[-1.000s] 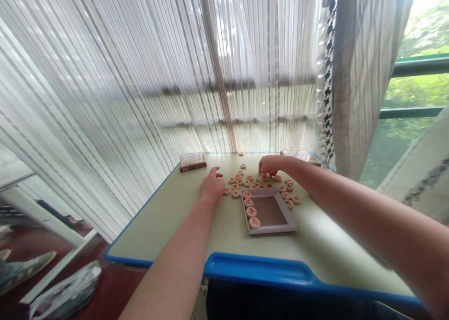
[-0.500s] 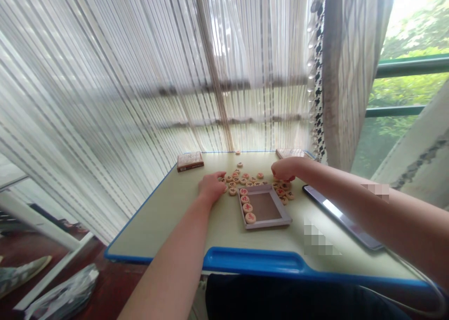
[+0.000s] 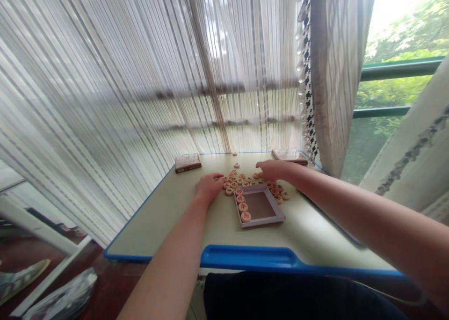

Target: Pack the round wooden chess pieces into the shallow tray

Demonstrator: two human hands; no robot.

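Observation:
My left hand rests at the left edge of a pile of round Chinese chess pieces, fingers stretched out beside them and holding nothing visible. Over the pile's right part reaches my right hand, its fingers apart, close to a single piece; its palm side is hidden. In front of the pile lies a shallow open box. A column of pieces with red characters lines the box's left side. Two more pieces lie apart towards the far edge.
Flat brown boxes stand at the far left and far right of the table. A blue tray groove runs along the near edge. My right forearm mostly covers a phone. A striped sheer curtain hangs behind.
My right hand has moved left from the pieces on the right towards the middle, and its fingers have opened out. My left hand stays beside the pile. The view has shifted slightly.

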